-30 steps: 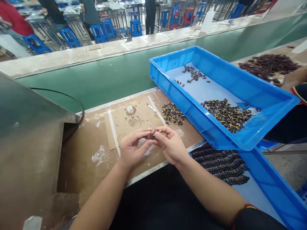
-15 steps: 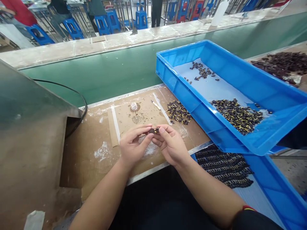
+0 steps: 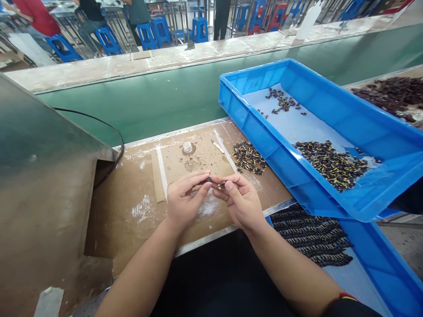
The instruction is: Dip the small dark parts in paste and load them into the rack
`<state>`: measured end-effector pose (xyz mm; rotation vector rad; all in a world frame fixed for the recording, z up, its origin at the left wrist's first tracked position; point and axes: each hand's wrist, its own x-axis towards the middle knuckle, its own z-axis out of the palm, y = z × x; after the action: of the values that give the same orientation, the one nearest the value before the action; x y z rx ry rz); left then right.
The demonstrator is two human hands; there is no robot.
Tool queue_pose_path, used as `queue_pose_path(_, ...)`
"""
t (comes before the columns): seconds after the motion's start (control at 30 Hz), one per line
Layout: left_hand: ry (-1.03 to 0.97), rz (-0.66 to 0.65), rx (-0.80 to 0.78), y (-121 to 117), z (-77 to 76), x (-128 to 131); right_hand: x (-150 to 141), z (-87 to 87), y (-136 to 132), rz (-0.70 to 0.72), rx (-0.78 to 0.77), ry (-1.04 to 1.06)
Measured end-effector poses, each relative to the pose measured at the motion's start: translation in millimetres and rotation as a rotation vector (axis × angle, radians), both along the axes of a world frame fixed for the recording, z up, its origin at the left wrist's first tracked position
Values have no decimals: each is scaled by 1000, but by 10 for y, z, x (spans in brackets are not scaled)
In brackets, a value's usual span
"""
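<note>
Can't make out the tiny dark piece [image 3: 222,185] in the right hand [image 3: 244,200], it's mostly covered. Same for the dark bit [image 3: 209,179] at the left hand [image 3: 185,197]. Lower blue tray [image 3: 383,259] is partly hidden under the upper tray [image 3: 271,150] and runs off-frame. People [image 3: 41,20] behind are blurry, cropped up top.

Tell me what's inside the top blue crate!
Inside the top blue crate, a pale sheet carries a big heap of small black-and-yellow pieces and, toward the far end, a smaller scatter of dark pieces. Whatever lies under the sheet or beneath the heap is covered.
</note>
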<state>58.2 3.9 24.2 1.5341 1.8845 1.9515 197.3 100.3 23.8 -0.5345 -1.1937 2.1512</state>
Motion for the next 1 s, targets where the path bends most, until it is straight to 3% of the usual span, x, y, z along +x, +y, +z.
queue_pose_path(0.23,207,131,95,-13,18,-8,-79,55,-47,110,-202,83)
queue_pose_path(0.57,55,95,-44,-34,54,-61,-152,76,-7,165,-262,104)
queue_pose_path(0.7,-218,139,-58,-19,48,-52,-204,149,36,216,-221,73)
queue_pose_path(0.8,-570,140,8,25,44,-148,-350,276,237,212,-79,11)
queue_pose_path(0.9,-884,106,139,80,2,-307,-674,356,587,84,235,-41)
queue_pose_path(1.0,-1027,123,185,117,-63,-428,-1118,271,936,-20,552,-105)
